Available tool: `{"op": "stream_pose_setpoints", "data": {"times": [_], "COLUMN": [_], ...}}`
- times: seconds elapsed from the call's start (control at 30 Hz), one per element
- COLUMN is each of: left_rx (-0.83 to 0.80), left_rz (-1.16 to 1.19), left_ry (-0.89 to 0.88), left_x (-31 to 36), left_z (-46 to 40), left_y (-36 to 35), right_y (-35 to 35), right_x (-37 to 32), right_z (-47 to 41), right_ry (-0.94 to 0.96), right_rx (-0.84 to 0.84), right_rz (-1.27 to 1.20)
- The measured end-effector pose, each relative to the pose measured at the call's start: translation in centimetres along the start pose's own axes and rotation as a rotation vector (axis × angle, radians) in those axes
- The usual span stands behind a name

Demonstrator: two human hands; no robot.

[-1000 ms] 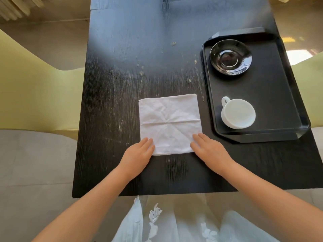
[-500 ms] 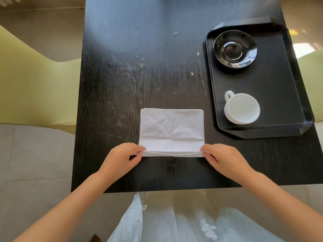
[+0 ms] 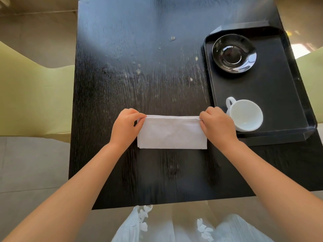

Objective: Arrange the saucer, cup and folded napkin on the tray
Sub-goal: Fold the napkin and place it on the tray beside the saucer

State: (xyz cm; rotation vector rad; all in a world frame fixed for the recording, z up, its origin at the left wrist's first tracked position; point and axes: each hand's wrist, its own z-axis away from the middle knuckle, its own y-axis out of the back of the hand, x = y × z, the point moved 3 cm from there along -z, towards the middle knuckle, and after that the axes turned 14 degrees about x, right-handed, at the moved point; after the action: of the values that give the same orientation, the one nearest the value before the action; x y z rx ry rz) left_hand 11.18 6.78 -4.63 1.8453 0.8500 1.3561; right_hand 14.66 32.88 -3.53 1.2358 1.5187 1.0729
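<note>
A white napkin (image 3: 172,133) lies on the black table, folded in half into a wide rectangle. My left hand (image 3: 126,126) pinches its far left corner and my right hand (image 3: 216,125) pinches its far right corner. To the right stands a black tray (image 3: 272,95). A glossy black saucer (image 3: 234,53) rests in the tray's far part. A white cup (image 3: 244,115) with its handle toward the far left sits in the tray's near part, just right of my right hand.
The black wooden table (image 3: 139,67) has light crumbs and smears in its middle. Yellow-green chairs (image 3: 31,95) flank it on both sides. The table's near edge is close to my white clothing (image 3: 174,227).
Both hands lifted the napkin's near edge and carried it away from me onto the far edge, folding the flat square in half. The saucer and cup stayed put.
</note>
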Motion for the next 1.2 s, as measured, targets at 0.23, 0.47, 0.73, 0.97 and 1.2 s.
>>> {"op": "stream_pose_setpoints", "data": {"times": [0.23, 0.47, 0.73, 0.97, 1.2], "left_rx": [-0.029, 0.032, -0.255, -0.282, -0.255], "left_rz": [-0.031, -0.158, -0.262, -0.341, -0.39], "left_ry": [0.085, -0.02, -0.285, -0.217, -0.043], "left_x": [-0.7, 2.6, 4.1, 2.1, 0.8], "left_z": [-0.6, 2.8, 5.7, 5.1, 5.2], "left_y": [-2.6, -2.8, -9.0, -7.9, -6.4], "right_y": [-1.8, -1.4, -6.3, -6.4, -6.0], "right_x": [0.0, -3.2, -6.1, -3.8, -2.2], "right_z": [0.2, 2.7, 4.6, 4.0, 3.8], "right_ry": [-0.047, -0.143, -0.05, 0.004, -0.189], "right_rx": [0.005, 0.107, -0.175, -0.212, -0.201], "right_rz": [0.08, -0.042, -0.04, -0.045, 0.019]}}
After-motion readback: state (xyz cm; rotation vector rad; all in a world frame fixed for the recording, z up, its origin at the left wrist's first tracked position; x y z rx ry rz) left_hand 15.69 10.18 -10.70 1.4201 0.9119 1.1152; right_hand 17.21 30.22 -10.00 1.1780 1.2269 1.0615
